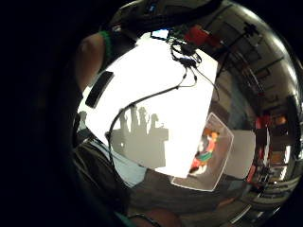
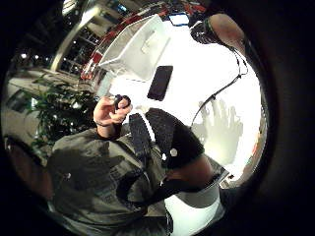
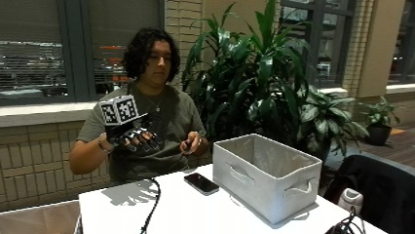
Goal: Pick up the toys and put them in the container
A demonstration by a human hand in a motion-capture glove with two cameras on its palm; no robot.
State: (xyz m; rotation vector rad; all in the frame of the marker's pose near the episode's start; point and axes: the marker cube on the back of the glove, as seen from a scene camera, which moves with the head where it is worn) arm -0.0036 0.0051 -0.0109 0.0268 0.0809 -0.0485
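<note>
- Person seated behind the white surface point(image 3: 195, 214); gloved right hand point(image 3: 139, 139) raised in front of the chest, well above the surface, with nothing in it
- Grip released; the fingers point(image 3: 150, 143) are spread and only slightly bent, and their shadow on the surface in both palm views shows them fanned apart
- Bare left hand point(image 3: 192, 143) raised near the chest, pinching a small dark object point(image 2: 121, 102); what that object is cannot be told
- Container point(image 3: 269, 178), a pale grey fabric bin with cut-out handles, stands open on the surface at the person's left side; its inside is not visible from the outside view
- Toys point(image 1: 206, 149), seen only in the little finger side palm view as a red, orange and green cluster, lie in a clear tray point(image 1: 222, 163) beside the surface's edge; single toys cannot be made out
- Black phone point(image 3: 201, 183) lies flat on the surface just beside the container, between it and the person
- Tall green plant point(image 3: 259, 73) stands behind the container
</note>
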